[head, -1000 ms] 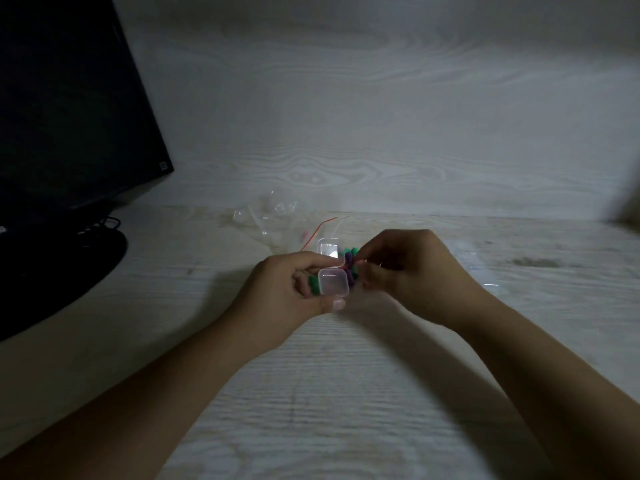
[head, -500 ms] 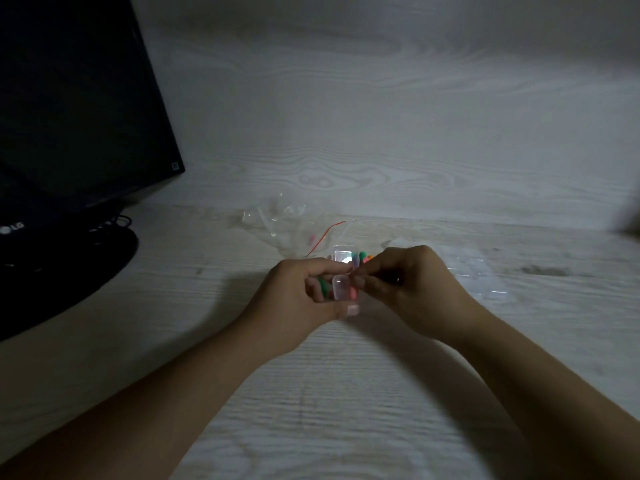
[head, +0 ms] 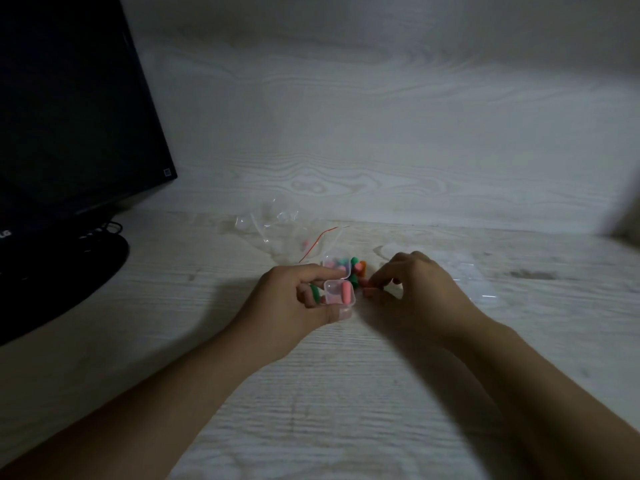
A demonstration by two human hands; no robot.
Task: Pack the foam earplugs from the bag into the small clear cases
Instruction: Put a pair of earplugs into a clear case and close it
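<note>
Head view: the left hand (head: 291, 299) grips a small clear case (head: 340, 293), its fingers (head: 313, 271) curled over the far side and the thumb pressed against the near edge, so the open mouth faces up toward the camera. A pink earplug (head: 346, 293) already lies inside it. A green earplug (head: 314, 293) shows just left of the case, tucked under those curled fingers, likely kept in reserve for this case.

Just beyond the left fingers a second clear case (head: 336, 264) rests on the bench (head: 346, 393) with pink and green plugs inside; whether its lid is on cannot be told.

The right hand (head: 420, 289) reaches down with its fingers bent toward a loose cluster of earplugs (head: 360, 271) lying between the two hands. Its fingertips (head: 375, 280) touch or pinch an orange earplug (head: 369, 292) just right of the held case; dim light leaves it unclear whether the plug is actually lifted. Keeping the case close to the cluster shortens each transfer.

Beyond both hands lies the clear bag (head: 277, 223) with its red strip, crumpled and mostly emptied, one pink plug visible in it. Far left of the fingers stands a dark monitor (head: 69, 116) on its stand.
</note>
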